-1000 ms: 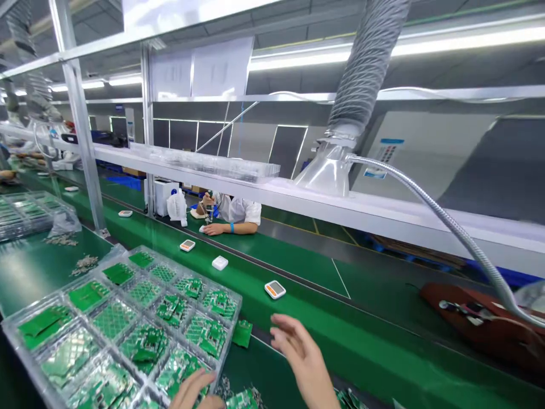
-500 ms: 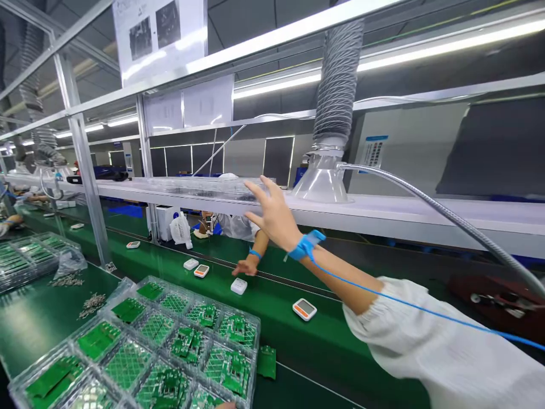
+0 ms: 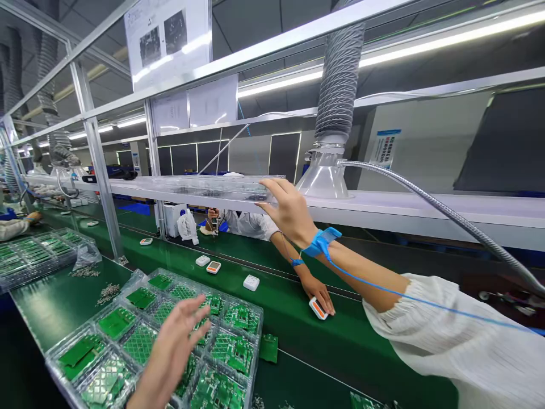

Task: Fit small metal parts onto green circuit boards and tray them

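Note:
My right hand (image 3: 292, 210), with a blue wrist strap, is raised to the shelf. Its fingers lie over the near end of a clear plastic tray stack (image 3: 230, 184), the thumb lower at the tray's side. My left hand (image 3: 174, 346) hovers with spread fingers and nothing in it over a clear compartment tray (image 3: 251, 363). Green circuit boards (image 3: 232, 347) fill that tray's compartments. Beside the tray's right edge lies a loose green board (image 3: 269, 347).
Across the green belt, a co-worker's hand (image 3: 319, 289) touches a white-and-orange device (image 3: 318, 308). More small white devices (image 3: 251, 282) sit on the belt. A fume hood (image 3: 326, 176) stands on the shelf (image 3: 383, 210). Small metal parts (image 3: 108, 293) lie left of the tray.
My right hand has closed onto the clear tray on the shelf. My left hand has risen into view over the circuit boards. The co-worker's hand has moved right to a white-and-orange device.

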`<state>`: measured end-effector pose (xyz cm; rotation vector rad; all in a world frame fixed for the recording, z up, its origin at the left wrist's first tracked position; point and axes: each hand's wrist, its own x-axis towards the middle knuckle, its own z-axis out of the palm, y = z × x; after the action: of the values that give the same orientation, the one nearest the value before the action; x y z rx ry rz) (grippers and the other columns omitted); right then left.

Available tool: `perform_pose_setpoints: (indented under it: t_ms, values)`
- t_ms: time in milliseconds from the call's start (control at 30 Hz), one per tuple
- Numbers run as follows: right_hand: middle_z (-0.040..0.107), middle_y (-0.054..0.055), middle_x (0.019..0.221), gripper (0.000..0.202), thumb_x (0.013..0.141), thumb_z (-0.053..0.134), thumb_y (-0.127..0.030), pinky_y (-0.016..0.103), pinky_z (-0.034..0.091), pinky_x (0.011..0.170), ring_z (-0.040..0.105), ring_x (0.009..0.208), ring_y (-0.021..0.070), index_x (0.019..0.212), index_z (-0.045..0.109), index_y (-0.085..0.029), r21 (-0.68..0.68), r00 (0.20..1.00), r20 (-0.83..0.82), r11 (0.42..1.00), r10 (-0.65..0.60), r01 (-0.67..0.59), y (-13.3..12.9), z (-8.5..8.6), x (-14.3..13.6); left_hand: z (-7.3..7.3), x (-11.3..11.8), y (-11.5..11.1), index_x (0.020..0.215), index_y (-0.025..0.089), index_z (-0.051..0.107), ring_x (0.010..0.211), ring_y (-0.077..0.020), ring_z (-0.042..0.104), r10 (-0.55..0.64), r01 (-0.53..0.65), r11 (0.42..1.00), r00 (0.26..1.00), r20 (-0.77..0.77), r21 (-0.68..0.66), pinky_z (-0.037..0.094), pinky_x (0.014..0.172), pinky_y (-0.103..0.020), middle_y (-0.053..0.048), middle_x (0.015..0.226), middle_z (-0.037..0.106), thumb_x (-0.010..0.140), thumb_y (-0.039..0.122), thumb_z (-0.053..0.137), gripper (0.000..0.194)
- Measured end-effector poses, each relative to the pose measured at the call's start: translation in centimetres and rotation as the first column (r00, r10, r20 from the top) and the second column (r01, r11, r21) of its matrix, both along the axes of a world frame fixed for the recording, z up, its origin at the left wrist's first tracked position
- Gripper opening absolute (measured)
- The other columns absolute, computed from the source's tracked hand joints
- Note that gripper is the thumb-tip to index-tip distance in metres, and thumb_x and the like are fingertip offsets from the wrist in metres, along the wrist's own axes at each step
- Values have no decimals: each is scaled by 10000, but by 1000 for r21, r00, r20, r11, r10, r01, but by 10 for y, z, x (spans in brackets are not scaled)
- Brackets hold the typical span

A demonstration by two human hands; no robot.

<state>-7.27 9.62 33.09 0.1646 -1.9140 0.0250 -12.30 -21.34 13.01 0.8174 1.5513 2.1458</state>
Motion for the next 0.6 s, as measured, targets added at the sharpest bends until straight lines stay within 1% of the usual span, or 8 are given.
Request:
perform_pose_setpoints:
  t_ms: [67,100,200,300,400,467,533,600]
  values:
    - [654,137,1288,424,923,654,-196,549,541,1028,616,1214,315,1344,605,-215,15,1000,-21,1000,0,1,-6,-1,17,39,-33,-3,1181,231,603,1359,-259,578,64,-112,970,975,214,216,525,1126,-424,-111,1507,556,954,240,554,233]
    - [651,133,1290,423,927,647,-199,548,542,1028,615,1214,313,1347,599,-219,20,1000,-29,1000,-2,3,-9,-1,26,59,-49,-3,1189,210,601,1351,-256,585,62,-147,944,958,280,294,530,1120,-415,-129,1493,563,952,208,536,246]
    - [639,124,1290,413,937,631,-213,534,542,1028,610,1206,309,1346,578,-223,52,1000,-28,999,-13,15,-15,1,48,113,-91,5,1273,154,578,1338,-273,593,-8,-147,889,942,336,433,555,1085,-435,-194,1445,574,987,209,473,310]
    - [635,132,1262,386,945,616,-227,511,547,999,608,1173,309,1326,559,-197,126,999,7,992,-32,31,-20,8,64,154,-120,23,1306,123,536,1327,-282,596,-66,-140,846,930,361,514,588,1024,-459,-220,1418,570,1043,285,385,344]
    - [634,133,1203,342,951,609,-252,472,561,930,610,1102,299,1280,549,-183,195,997,53,980,-50,39,-28,17,75,186,-137,42,1275,119,529,1306,-294,604,-13,-230,808,914,406,543,583,1003,-487,-239,1400,574,1079,407,187,488]
    - [631,126,1161,310,950,610,-261,448,565,887,611,1055,288,1243,546,-184,225,995,80,974,-57,37,-34,19,83,202,-141,50,1276,105,533,1315,-290,588,26,-187,810,958,284,555,540,1046,-491,-213,1391,597,1075,393,69,582]
    - [627,120,1130,288,950,611,-259,436,569,860,613,1018,277,1219,542,-182,244,995,86,969,-58,36,-38,19,92,213,-142,54,1297,59,526,1340,-283,550,55,-84,841,996,69,535,490,1085,-456,-157,1388,614,1070,313,-4,630]
    - [627,116,1127,289,951,614,-259,441,578,858,619,1017,276,1220,538,-184,261,995,86,965,-50,26,-38,18,101,218,-141,54,1322,27,515,1371,-285,504,108,-45,890,988,-114,454,468,1087,-418,-102,1387,617,1074,270,1,620]
